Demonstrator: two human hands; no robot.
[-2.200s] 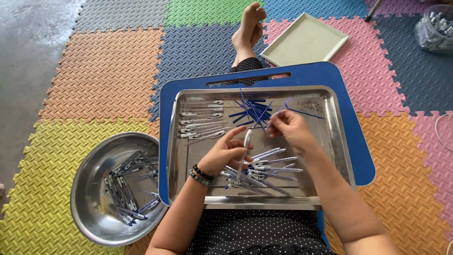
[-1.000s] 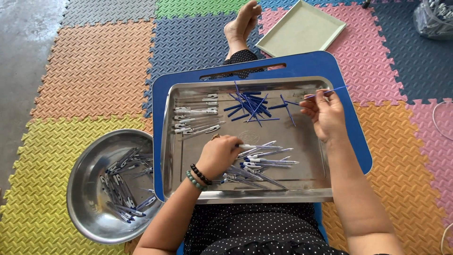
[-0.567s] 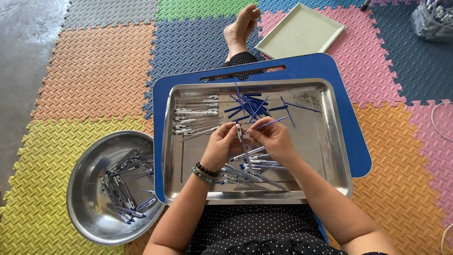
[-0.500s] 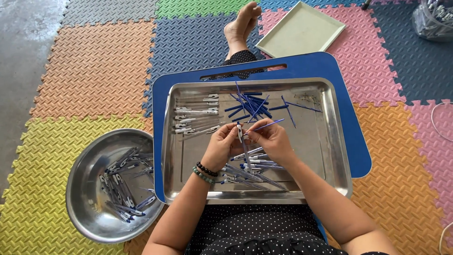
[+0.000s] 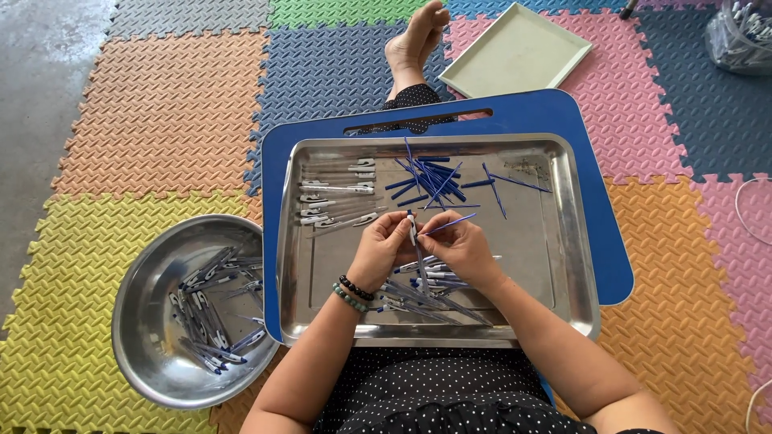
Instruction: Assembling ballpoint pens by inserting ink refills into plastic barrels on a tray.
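Over the steel tray (image 5: pixel 563 241), both hands pinch a clear pen barrel (image 5: pixel 412 229) and thin blue refill (image 5: pixel 450 224).

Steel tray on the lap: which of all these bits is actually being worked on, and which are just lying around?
In use:
left hand holding a pen barrel
right hand holding a blue refill
steel tray
refill pile
round bowl with pens

Lying about:
pale green tray
plastic bag
white cord

A home floor used as a makeshift piecework spot: bright foam mats (image 5: pixel 161 104) lie over bare concrete (image 5: pixel 40 72), and a barefoot person sits with a blue lap board (image 5: pixel 603 241) and steel tray (image 5: pixel 563 241). A bowl (image 5: pixel 137 321) of pens stands beside.
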